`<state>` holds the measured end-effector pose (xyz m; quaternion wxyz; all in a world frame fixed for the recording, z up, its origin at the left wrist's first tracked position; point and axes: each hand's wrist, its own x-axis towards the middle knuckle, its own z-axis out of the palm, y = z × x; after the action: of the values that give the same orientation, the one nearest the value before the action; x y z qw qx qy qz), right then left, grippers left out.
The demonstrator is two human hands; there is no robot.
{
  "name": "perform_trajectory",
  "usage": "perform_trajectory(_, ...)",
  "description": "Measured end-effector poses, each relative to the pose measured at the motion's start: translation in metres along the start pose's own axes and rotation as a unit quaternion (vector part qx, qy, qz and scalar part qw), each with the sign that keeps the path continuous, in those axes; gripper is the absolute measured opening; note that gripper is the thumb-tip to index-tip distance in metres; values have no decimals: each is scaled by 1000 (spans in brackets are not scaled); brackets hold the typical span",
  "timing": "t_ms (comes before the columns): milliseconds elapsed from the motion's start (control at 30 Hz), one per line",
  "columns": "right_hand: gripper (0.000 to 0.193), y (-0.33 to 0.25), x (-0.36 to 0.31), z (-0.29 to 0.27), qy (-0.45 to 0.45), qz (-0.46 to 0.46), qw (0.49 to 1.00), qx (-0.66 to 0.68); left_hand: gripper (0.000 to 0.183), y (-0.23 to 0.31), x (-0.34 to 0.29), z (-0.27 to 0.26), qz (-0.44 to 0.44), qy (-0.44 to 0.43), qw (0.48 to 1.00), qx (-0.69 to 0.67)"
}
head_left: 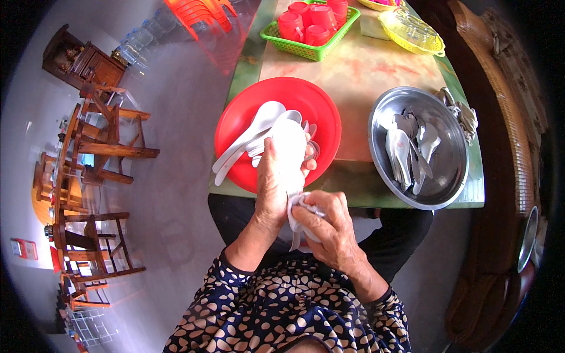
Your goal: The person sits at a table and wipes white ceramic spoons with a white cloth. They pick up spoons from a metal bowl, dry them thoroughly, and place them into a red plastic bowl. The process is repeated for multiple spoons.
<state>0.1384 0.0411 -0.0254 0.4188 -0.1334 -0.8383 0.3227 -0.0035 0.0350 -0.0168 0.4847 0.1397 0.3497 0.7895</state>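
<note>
My left hand (272, 185) is closed around a large white spoon (289, 147), its bowl pointing away from me and brightly lit. My right hand (331, 226) grips a crumpled white cloth (296, 222) pressed around the spoon's handle, just below the left hand. Both hands are at the near edge of a red basin (321, 106). In that basin lie white serving spoons (268, 115) and several smaller spoons, partly hidden by my left hand. To the right, a steel bowl (453, 176) contains white soup spoons (400, 154) and metal spoons (421, 162).
A green basket (321, 53) of red cups (318, 35) stands far back on the table (353, 138). Beyond the steel bowl is a yellow basket (412, 32); grey-white cloth (468, 120) lies at the right edge. Wooden chairs (112, 150) stand left, a wooden bench (500, 88) right.
</note>
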Motion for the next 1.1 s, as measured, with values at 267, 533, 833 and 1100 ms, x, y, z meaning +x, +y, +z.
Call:
perform_trajectory(267,50,1,-4,3,33,30,999,-5,63,-2,-5,3,4,-28,1000,-2)
perform_trajectory(533,47,0,19,4,37,64,996,42,64,11,-7,-3,21,-33,997,63)
perform_trajectory(833,49,2,-17,17,42,66,994,82,54,22,11,4,156,50,986,1)
perform_trajectory(1100,52,1,-38,21,29,41,998,48,62,28,23,-17,170,87,981,-14)
